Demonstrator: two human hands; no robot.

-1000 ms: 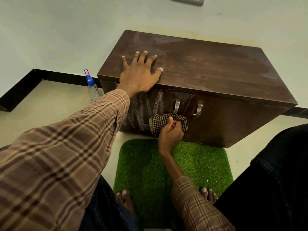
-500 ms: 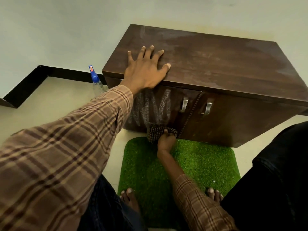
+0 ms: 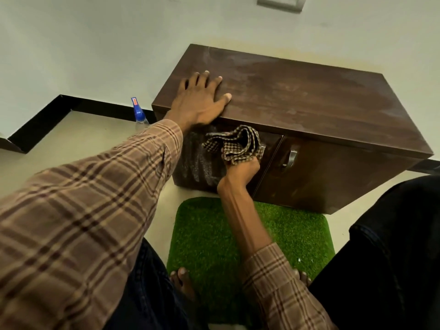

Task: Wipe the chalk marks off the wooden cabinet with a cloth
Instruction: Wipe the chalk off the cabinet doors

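Low brown wooden cabinet [image 3: 309,96] against pale wall [image 3: 95,44], seen from above and in front. Top dusty, with faint pale smears. Two front doors, each with a metal handle; right handle [image 3: 291,157] plain to see, left one mostly hidden behind cloth.

Green artificial-grass mat [image 3: 285,234] on floor just before cabinet. Bare toes on its near edge, both sides.

Left arm in brown plaid sleeve [image 3: 83,210], reaching across to cabinet's left front corner. Left hand [image 3: 201,101] flat on cabinet top, palm down, fingers spread, thumb out to the right, holding nothing.

Right forearm rising from lower middle, sleeve of same plaid at the cuff. Right hand [image 3: 240,173] closed round lower part of cloth, fingers curled tight, knuckles toward camera.

Cloth [image 3: 235,145]: brown-and-cream checked, bunched, upper folds loose and standing above fist. Held against upper part of left door, just under the top's front edge, beside door's right side.

Chalk marks [image 3: 202,163]: white, smeared vertical strokes over left door, left of and below cloth. Partly hidden by left sleeve. Much chalk on door yet unwiped.

Spray bottle [image 3: 139,114]: clear, blue nozzle, upright on floor left of cabinet, near black skirting board [image 3: 47,120].

Wall switch plate [image 3: 282,2] at top edge.
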